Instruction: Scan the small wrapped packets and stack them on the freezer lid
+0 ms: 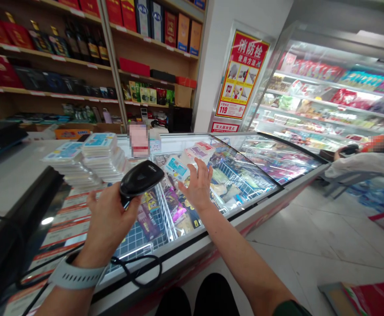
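Note:
A black handheld scanner (141,179) is gripped in my left hand (108,215), its head pointing right above the freezer's glass top. My right hand (198,184) is spread over the glass with nothing held in it. Just beyond its fingertips lies a blue-and-white card packet (176,168); whether the fingers touch it I cannot tell. Behind that sits a stack of pink-and-white packets (199,151). Two piles of similar blue-topped packets, a left pile (65,153) and a right pile (100,142), stand left of the scanner.
The chest freezer (264,204) holds bagged food in wire baskets. A black cable (139,281) loops over its near edge. Price labels (63,221) lie at the left. Shelves of boxes and bottles stand behind. A seated person (359,164) is at the right.

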`<state>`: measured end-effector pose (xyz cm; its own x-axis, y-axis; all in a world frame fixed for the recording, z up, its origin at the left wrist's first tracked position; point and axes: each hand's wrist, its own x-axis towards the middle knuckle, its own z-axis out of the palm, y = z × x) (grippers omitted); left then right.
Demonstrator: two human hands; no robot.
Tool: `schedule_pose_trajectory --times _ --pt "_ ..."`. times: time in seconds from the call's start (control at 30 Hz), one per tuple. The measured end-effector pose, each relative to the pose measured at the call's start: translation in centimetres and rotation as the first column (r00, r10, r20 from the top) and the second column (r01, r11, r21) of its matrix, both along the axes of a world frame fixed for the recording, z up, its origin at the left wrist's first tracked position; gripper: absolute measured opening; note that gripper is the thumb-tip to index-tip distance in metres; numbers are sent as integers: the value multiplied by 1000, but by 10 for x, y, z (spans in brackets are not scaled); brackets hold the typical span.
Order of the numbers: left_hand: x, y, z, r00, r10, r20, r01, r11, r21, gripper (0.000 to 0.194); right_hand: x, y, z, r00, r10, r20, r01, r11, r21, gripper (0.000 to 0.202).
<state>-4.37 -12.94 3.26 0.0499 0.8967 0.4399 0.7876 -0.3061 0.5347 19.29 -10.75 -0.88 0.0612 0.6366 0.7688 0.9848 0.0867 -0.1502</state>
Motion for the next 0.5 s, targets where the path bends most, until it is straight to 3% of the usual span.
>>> schedule_pose_trajectory --times 0.23,0.37,0.5 --pt "-4 3 5 988 88 130 -95 994 50 31 1 0 6 993 -11 -115 23 994 106 58" --pt "-8 4 11 971 146 188 -155 987 34 30 17 9 26 970 -74 -231 111 982 151 54" --pt "-13 6 14 952 207 225 -219 975 31 30 42 26 52 915 -209 -345 232 972 26 49"
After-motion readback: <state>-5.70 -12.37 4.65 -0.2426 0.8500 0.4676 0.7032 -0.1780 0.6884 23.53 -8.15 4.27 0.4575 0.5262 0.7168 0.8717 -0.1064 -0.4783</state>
